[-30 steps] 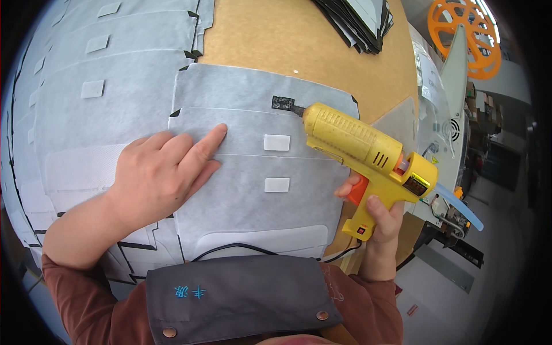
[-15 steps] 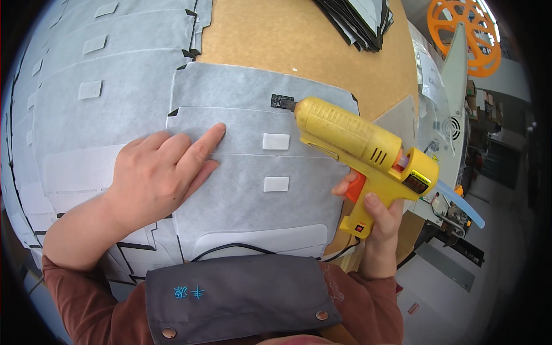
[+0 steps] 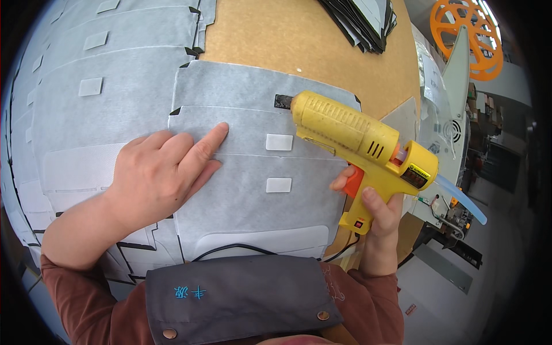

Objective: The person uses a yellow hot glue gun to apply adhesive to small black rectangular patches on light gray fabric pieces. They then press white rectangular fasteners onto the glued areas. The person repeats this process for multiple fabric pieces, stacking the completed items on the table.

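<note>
My right hand (image 3: 382,214) is wrapped around the handle of a yellow hot glue gun (image 3: 348,129), with a finger at its orange trigger (image 3: 354,181). A translucent glue stick (image 3: 460,199) juts from the gun's rear. The nozzle end is over the right part of a small black patch (image 3: 283,101) on a grey felt-like sheet (image 3: 247,210); its tip is hidden. Two white rectangular pads (image 3: 279,142) sit below that patch, one under the other. Holding nothing, my left hand (image 3: 158,169) rests on the sheets to the left, index finger stretched out.
More overlapping grey sheets (image 3: 132,72) with white pads cover the left side. Black and grey pieces are stacked (image 3: 365,23) at the far edge of the brown board (image 3: 253,37). A black cord (image 3: 236,246) runs near my apron. Beyond, at right, stand a machine and an orange spoked reel (image 3: 467,37).
The glue gun has shifted slightly up and left, and its body has turned a little. My left hand stays in the same place.
</note>
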`<state>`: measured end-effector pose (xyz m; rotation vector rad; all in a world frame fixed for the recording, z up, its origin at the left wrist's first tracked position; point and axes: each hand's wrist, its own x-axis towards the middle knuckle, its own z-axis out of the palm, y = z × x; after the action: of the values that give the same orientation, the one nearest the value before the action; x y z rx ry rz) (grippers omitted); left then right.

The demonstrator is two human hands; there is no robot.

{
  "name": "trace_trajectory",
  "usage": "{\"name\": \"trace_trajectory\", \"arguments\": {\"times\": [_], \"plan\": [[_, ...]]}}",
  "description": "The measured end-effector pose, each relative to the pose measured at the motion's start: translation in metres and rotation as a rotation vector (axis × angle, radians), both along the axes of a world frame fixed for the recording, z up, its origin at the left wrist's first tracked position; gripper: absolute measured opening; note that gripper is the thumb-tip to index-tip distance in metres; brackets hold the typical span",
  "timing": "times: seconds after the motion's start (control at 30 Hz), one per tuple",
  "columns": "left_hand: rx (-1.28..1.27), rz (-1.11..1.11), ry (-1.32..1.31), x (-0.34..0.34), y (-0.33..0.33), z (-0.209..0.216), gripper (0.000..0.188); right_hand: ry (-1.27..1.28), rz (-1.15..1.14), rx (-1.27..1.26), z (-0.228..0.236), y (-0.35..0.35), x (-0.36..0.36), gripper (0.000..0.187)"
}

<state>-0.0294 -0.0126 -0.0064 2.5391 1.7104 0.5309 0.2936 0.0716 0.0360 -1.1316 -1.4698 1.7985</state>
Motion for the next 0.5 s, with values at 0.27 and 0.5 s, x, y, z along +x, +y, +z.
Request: {"name": "trace_trajectory", "arguments": {"times": [0.27,0.5], "plan": [[0.015,-0.001,-0.012,0.0004,0.0008,-0.0006,0.058,-0.040,-0.041,-0.007,0.0039,-0.0015,0.0082,0.051],[0.011,0.003,-0.016,0.0007,0.0002,-0.0008,0.058,-0.035,-0.073,-0.007,0.0043,-0.0046,0.0108,0.051]]}}
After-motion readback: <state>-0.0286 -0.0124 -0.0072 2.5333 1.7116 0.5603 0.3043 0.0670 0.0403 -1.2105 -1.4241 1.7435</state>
